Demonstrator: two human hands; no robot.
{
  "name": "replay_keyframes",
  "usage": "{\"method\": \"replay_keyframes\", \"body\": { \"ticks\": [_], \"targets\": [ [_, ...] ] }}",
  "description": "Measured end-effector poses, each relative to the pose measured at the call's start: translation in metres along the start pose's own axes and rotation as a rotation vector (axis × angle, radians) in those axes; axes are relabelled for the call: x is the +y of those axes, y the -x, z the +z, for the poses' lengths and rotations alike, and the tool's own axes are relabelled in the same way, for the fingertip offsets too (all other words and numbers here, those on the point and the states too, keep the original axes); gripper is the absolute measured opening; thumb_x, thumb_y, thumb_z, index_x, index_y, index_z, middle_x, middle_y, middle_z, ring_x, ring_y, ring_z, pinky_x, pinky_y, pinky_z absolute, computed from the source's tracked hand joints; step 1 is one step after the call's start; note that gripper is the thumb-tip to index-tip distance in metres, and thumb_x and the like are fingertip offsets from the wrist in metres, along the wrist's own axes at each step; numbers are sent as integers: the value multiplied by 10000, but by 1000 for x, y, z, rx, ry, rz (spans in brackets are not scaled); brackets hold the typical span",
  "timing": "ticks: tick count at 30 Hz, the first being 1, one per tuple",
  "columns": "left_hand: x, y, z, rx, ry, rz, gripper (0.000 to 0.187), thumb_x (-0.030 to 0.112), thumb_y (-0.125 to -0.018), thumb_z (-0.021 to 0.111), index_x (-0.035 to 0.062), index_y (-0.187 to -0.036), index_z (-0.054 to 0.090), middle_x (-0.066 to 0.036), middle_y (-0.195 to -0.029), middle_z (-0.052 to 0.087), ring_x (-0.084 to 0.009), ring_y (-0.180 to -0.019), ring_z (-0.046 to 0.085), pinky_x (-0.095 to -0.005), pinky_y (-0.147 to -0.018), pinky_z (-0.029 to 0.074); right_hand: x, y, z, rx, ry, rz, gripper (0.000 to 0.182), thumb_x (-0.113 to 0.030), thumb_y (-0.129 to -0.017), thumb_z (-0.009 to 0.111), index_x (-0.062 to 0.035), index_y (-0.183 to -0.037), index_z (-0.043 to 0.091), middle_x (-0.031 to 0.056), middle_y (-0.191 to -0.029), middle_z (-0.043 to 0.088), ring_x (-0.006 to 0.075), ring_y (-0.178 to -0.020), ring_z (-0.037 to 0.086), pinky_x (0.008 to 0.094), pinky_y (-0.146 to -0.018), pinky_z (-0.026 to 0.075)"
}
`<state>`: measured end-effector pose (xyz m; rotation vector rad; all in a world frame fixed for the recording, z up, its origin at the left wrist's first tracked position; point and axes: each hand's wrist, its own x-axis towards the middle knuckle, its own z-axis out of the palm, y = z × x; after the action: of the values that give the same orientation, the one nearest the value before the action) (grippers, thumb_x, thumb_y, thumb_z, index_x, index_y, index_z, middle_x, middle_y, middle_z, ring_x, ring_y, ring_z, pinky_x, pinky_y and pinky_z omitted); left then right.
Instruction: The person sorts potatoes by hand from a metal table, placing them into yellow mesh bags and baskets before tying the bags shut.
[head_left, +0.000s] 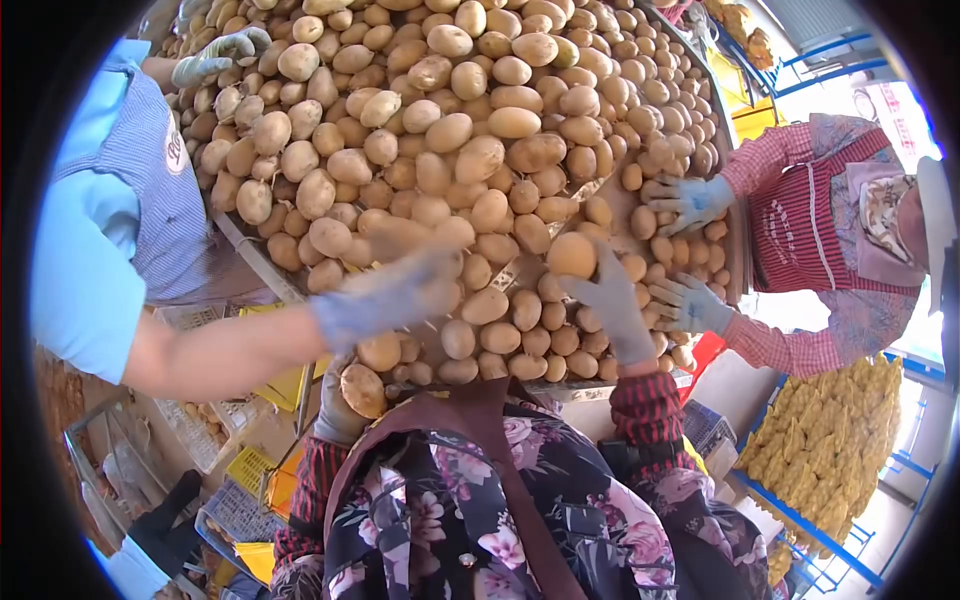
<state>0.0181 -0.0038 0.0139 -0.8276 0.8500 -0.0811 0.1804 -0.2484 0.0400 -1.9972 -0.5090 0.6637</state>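
My left hand, in a grey glove, is closed around a cut or pale-faced potato at the near left edge of the table. My right hand, also gloved, reaches over the pile and holds a round brown potato between its fingers. Beneath and beyond both hands spreads a large heap of potatoes. A co-worker's gloved hand, smeared by motion, passes over the heap between my hands.
At the left stands a co-worker in light blue. Another in a red striped apron has both gloved hands on potatoes at the right. Plastic crates lie at lower left; stacked filled net sacks stand at lower right.
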Motion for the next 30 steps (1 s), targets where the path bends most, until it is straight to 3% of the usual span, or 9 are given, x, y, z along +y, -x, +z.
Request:
{"method": "replay_keyframes", "body": {
  "ticks": [4, 7, 10, 14, 17, 21, 26, 29, 30],
  "targets": [
    [22, 90, -57, -217, -972, 320, 579, 478, -1019, 406, 50, -1408, 450, -177, -1203, 647, -316, -958, 679, -402, -725, 577, 11, 21, 4, -42, -978, 79, 528, -287, -942, 630, 16, -1352, 494, 138, -1240, 616, 286, -1134, 599, 415, -949, 498],
    [29, 81, -66, -327, -940, 268, 564, 470, -1021, 395, 71, -1415, 460, -199, -1265, 614, -340, -1008, 664, -428, -748, 577, 9, 13, 32, 75, -1415, 181, 543, -378, -991, 563, 7, -1365, 481, 162, -1233, 603, 322, -1054, 619, 453, -880, 533],
    [29, 84, -75, -441, -904, 289, 540, 460, -1025, 381, 90, -1408, 471, -208, -1316, 586, -357, -1053, 646, -465, -765, 572, -11, 6, 55, -660, -1986, -16, 594, -477, -1015, 461, 16, -1344, 487, 191, -1236, 604, 382, -1085, 626, 514, -819, 582],
    [21, 99, -85, -479, -791, 377, 548, 470, -1010, 408, 86, -1392, 489, -192, -1295, 601, -387, -1067, 634, -467, -733, 562, -37, 12, 86, -167, -1272, 254, 662, -469, -971, 553, 27, -1394, 436, 202, -1240, 600, 348, -1049, 644, 397, -778, 579],
    [24, 108, -100, -592, -580, 395, 577, 490, -1003, 418, 64, -1385, 490, -215, -1271, 608, -396, -1070, 629, -470, -718, 559, -9, 3, 107, -478, -1223, 310, 619, -448, -974, 536, 28, -1364, 471, 225, -1223, 613, 343, -1114, 630, 489, -910, 566],
    [17, 119, -102, -773, -504, 447, 627, 532, -988, 410, 66, -1402, 478, -227, -1408, 500, -404, -1263, 498, -540, -1001, 424, -65, -6, 136, -877, -1232, 452, 522, -401, -1012, 481, 40, -1288, 529, 209, -1101, 669, 289, -997, 680, 383, -807, 589],
    [28, 130, -105, -813, -365, 605, 679, 565, -974, 442, 44, -1409, 464, -223, -1459, 458, -392, -1344, 445, -592, -1152, 298, -99, -2, 225, -668, -745, 315, 515, -388, -1083, 330, 37, -1288, 537, 130, -1076, 688, 209, -922, 685, 293, -790, 570],
    [65, 137, -130, -981, -189, 537, 695, 593, -962, 448, 49, -1395, 477, -213, -1438, 485, -383, -1323, 473, -617, -1114, 342, -106, 16, 265, -536, 70, -845, 436, -312, -983, 557, 3, -1285, 556, 151, -1098, 663, 298, -1089, 624, 390, -965, 495],
    [73, 143, -131, -860, -173, 672, 724, 626, -947, 445, 56, -1392, 481, -198, -1419, 510, -382, -1301, 497, -631, -1096, 361, -110, 17, 261, -525, 79, -848, 436, -312, -983, 557, 3, -1285, 556, 151, -1098, 663, 298, -1089, 624, 390, -965, 495]
  ]
}}
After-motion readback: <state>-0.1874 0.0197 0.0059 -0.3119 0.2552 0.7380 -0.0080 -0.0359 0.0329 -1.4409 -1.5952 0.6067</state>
